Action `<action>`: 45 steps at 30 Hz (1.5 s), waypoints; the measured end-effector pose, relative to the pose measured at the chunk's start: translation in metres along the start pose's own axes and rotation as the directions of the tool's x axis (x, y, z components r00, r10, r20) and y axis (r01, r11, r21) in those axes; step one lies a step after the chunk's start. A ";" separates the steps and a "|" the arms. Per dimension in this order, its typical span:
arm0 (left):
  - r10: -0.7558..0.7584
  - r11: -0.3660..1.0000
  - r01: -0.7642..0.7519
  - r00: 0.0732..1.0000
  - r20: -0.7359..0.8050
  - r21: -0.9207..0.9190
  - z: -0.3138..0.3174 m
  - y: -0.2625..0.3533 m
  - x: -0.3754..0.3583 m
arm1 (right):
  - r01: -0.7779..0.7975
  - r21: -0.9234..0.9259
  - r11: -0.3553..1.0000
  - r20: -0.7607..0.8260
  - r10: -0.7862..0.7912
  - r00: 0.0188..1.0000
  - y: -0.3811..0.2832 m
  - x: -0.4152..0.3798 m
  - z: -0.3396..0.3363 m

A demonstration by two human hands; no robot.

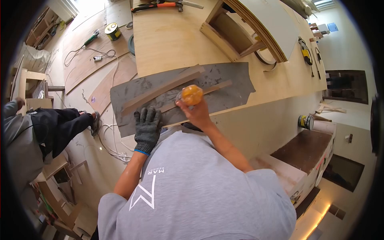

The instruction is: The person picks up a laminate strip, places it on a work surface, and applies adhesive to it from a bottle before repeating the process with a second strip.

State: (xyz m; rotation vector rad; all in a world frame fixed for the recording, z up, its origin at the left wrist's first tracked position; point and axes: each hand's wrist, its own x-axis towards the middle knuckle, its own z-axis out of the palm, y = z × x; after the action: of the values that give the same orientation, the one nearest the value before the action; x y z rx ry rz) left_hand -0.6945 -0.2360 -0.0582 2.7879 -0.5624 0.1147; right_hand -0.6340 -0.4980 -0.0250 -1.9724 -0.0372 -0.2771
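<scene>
My left hand (147,130), in a dark grey glove with a blue cuff edge, lies with fingers spread on the near left part of a dark grey sheet (138,90). Bare, my right hand (194,110) is wrapped round an orange bottle-like container (192,95), held over the sheet. Beneath that container runs a thin brown strip (218,87), partly hidden by it and the hand. A longer, wider brown strip (160,89) lies diagonally behind it, its left end close to my gloved fingers. The sheet rests on a plywood tabletop (172,44).
A wooden frame (226,38) stands at the table's back right, near a yellow-black tool (306,54). An orange-handled hammer (160,5) lies at the back. A can (113,31) and cables sit on the floor boards. Another person (60,128) is at the left.
</scene>
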 end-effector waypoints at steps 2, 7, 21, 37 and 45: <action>-0.003 1.000 0.002 1.000 -0.017 -0.016 0.002 -0.001 -0.001 | 0.021 -0.007 1.000 0.051 -0.021 0.998 0.008 0.011 -0.020; -0.025 1.000 0.025 1.000 0.007 -0.013 -0.004 0.002 -0.003 | -0.106 -0.012 0.994 -0.072 0.105 0.992 0.004 0.044 -0.090; -0.033 0.999 0.033 0.999 0.003 -0.021 -0.007 0.006 0.000 | -0.121 0.000 0.993 -0.077 0.120 0.990 0.033 0.021 -0.080; -0.008 1.000 0.008 1.000 -0.022 -0.025 -0.002 0.004 -0.003 | 0.016 -0.067 0.998 -0.041 -0.018 0.999 -0.007 -0.002 -0.031; -0.045 0.998 0.044 0.999 -0.017 -0.043 -0.007 0.008 -0.002 | -0.122 -0.106 0.987 -0.084 0.113 0.990 0.044 0.023 -0.101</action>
State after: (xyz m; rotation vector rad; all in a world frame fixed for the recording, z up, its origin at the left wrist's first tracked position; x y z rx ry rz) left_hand -0.6996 -0.2400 -0.0502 2.7529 -0.4925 0.1165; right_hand -0.6227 -0.6101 -0.0206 -2.0636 0.1476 -0.2834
